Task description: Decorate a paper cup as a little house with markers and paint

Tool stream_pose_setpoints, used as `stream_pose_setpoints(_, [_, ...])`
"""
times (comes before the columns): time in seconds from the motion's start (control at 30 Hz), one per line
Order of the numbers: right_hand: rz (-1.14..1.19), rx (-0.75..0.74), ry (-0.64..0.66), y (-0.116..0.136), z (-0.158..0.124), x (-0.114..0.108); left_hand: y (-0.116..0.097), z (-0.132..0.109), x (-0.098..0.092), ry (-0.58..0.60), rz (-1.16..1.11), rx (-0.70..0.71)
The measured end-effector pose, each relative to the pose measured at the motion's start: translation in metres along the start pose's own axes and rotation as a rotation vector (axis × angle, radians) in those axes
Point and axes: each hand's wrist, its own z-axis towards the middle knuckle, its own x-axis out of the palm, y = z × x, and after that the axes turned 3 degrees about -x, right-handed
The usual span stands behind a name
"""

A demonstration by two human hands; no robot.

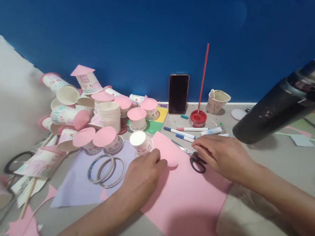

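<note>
My left hand (pixel 144 175) is closed, its fingers curled at the lower left edge of a small rounded piece of pink paper (pixel 167 151). That piece lies on a larger pink sheet (pixel 188 202). My right hand (pixel 226 155) bends its fingers over the black handles of a pair of scissors (pixel 197 165), whose blades point left and look slightly apart. Part of the upper handle is hidden by the fingers. Just beyond my left hand stands a small paper cup (pixel 141 141). Left of that hand, several ring-shaped bangles (pixel 107 170) lie on a lilac sheet (pixel 75 184).
Many decorated paper cups with pink tops (pixel 105 137) crowd the left, around stacked cups (pixel 108 114). At the back are a phone (pixel 178 94), a red pot (pixel 198 119) with an upright stick, and a patterned cup (pixel 217 103). Markers (pixel 179 132) and a dark flask (pixel 285 106) stand nearer right.
</note>
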Motion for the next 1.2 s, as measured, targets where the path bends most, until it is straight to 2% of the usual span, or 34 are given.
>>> stream_pose_setpoints(0.1, [0.133,0.120,0.007,-0.004,-0.009,0.004,0.007,-0.009,0.006,-0.176,-0.105,0.028])
stream_pose_setpoints(0.2, [0.455,0.237,0.096,-0.002,-0.010,0.001,0.012,-0.013,0.006,-0.303,-0.286,0.028])
stream_pose_setpoints(0.3, [0.765,0.313,0.213,0.004,-0.008,0.001,0.011,-0.011,0.003,-0.288,-0.398,0.008])
stream_pose_setpoints(0.43, [0.899,0.379,0.180,0.011,-0.009,0.008,0.004,-0.009,0.002,-0.281,-0.566,0.037])
stream_pose_setpoints(0.5, [0.953,0.417,0.134,0.014,-0.009,0.012,-0.001,-0.010,0.002,-0.362,-0.742,-0.037])
stream_pose_setpoints(0.57, [0.989,0.448,0.091,0.019,-0.010,0.014,-0.007,-0.010,-0.001,-0.375,-1.100,-0.205])
stream_pose_setpoints(0.6, [0.996,0.458,0.069,0.022,-0.010,0.016,-0.011,-0.010,-0.002,-0.296,-1.346,-0.296])
stream_pose_setpoints(0.63, [0.997,0.457,0.057,0.026,-0.011,0.017,-0.015,-0.008,-0.004,-0.167,-1.602,-0.384])
stream_pose_setpoints(0.7, [0.987,0.429,0.073,0.031,-0.012,0.018,-0.021,-0.004,-0.005,0.179,-2.049,-0.537])
stream_pose_setpoints(0.77, [0.975,0.413,0.106,0.032,-0.012,0.018,-0.025,0.000,-0.004,0.455,-2.321,-0.625])
stream_pose_setpoints(0.83, [0.842,0.410,0.086,0.024,-0.011,0.014,-0.025,0.003,-0.001,0.587,-2.446,-0.632])
stream_pose_setpoints(0.87, [0.707,0.417,0.048,0.017,-0.010,0.012,-0.025,0.003,0.002,0.601,-2.475,-0.625])
stream_pose_setpoints(0.93, [0.282,0.409,-0.019,0.000,-0.008,0.007,-0.023,0.002,0.007,0.584,-2.502,-0.632])
stream_pose_setpoints(0.97, [0.169,0.424,-0.036,-0.009,-0.006,0.004,-0.022,0.002,0.009,0.573,-2.507,-0.644])
stream_pose_setpoints(1.07, [-0.012,0.455,-0.035,-0.031,-0.004,-0.001,-0.020,0.000,0.013,0.542,-2.508,-0.674])
stream_pose_setpoints(1.2, [-0.193,0.480,0.017,-0.045,-0.007,-0.004,-0.016,0.001,0.014,0.515,-2.523,-0.715])
